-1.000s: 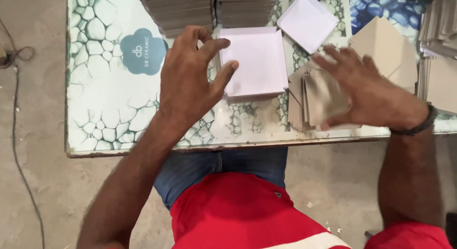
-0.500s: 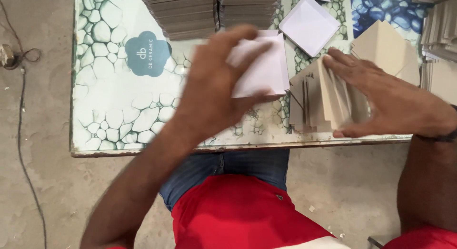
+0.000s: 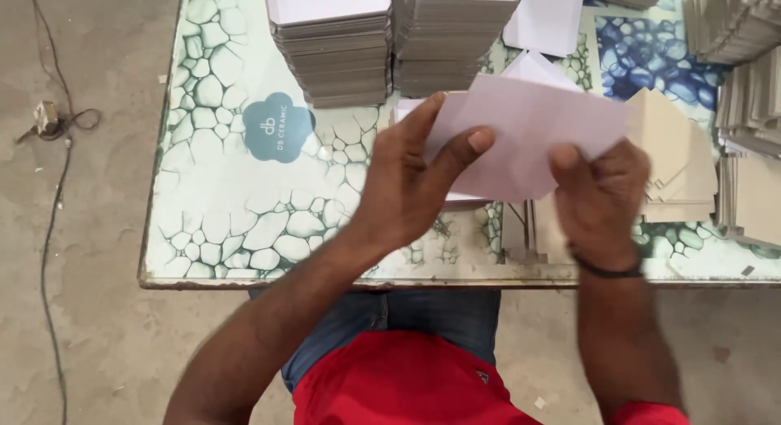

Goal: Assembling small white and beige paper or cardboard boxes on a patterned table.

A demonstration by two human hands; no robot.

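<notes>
Both hands hold one white paper sheet (image 3: 529,132) up above the table. My left hand (image 3: 411,181) grips its left edge, thumb on top. My right hand (image 3: 602,189) pinches its lower right edge. Under the sheet, a white square piece (image 3: 407,109) lies partly hidden on the table. A pile of tan cardboard pieces (image 3: 671,169) rests just right of my right hand.
The table (image 3: 236,222) has a green pebble pattern and a blue patch at the far right. Two tall stacks of grey board (image 3: 333,55) (image 3: 447,43) stand at the back. More white sheets (image 3: 545,22) and tan board stacks (image 3: 744,124) fill the right side. A cable (image 3: 49,230) lies on the floor.
My left hand lifted the white sheet off the table, and my right hand left the tan cardboard pile to grip the sheet's right edge.
</notes>
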